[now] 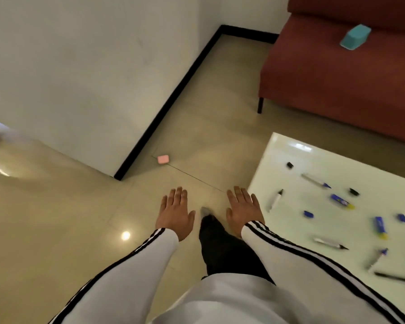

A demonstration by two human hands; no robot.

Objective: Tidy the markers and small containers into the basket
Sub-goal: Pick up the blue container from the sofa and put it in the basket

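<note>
A person stands on a glossy beige tiled floor (56,218) beside a white wall (80,66) with black skirting, looking down. A dark red sofa (325,78) fills the upper right, and a white glossy table (290,164) sits in front of it. Both arms reach forward in white sleeves (131,272) with black stripes. The left hand (174,213) and right hand (244,212) are held flat over the floor, palms down and fingers straight, holding nothing. The teal basket (355,37) lies tilted on the sofa seat, well apart from the table. Markers (315,180) lie scattered across the table, among them blue-and-yellow small containers (341,202) and loose black and blue caps (308,214). Any print on them is too blurred to read. A small pink block (163,159) rests on the floor near the skirting.
</note>
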